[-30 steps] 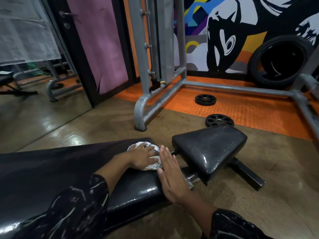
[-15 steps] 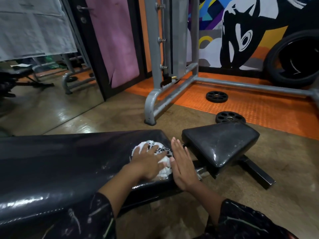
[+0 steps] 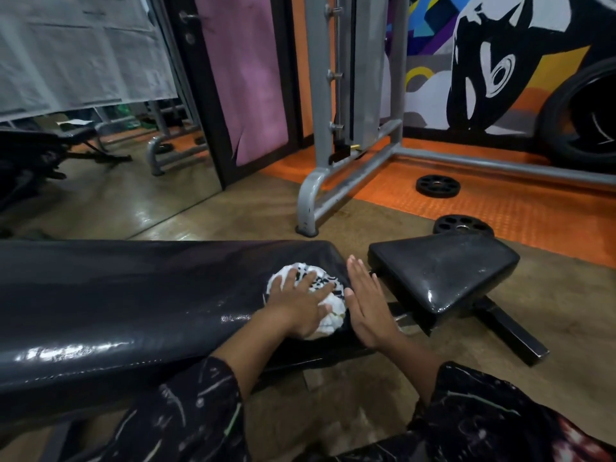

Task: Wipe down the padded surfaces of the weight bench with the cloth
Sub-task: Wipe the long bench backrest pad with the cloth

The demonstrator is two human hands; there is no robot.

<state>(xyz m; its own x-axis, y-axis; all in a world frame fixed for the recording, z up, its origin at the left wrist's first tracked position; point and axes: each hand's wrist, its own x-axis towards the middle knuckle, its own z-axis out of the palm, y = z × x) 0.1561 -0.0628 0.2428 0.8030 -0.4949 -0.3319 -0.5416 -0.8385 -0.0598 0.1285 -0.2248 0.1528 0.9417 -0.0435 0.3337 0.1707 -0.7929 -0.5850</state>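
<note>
Backrest pad (image 3: 140,295): long black pad running out to 9 o'clock; you are wiping its end nearest the seat.
Left hand (image 3: 300,301): your fingers lie spread, palm pressing the cloth (image 3: 328,313), a white patterned wad, onto the pad.
Right hand (image 3: 368,308): flat and empty at the pad's edge, just beside the cloth.
Seat pad (image 3: 443,271): at 3 o'clock, looks unwiped; next, I judge, carry the cloth across the gap.
Writing: none readable.
</note>
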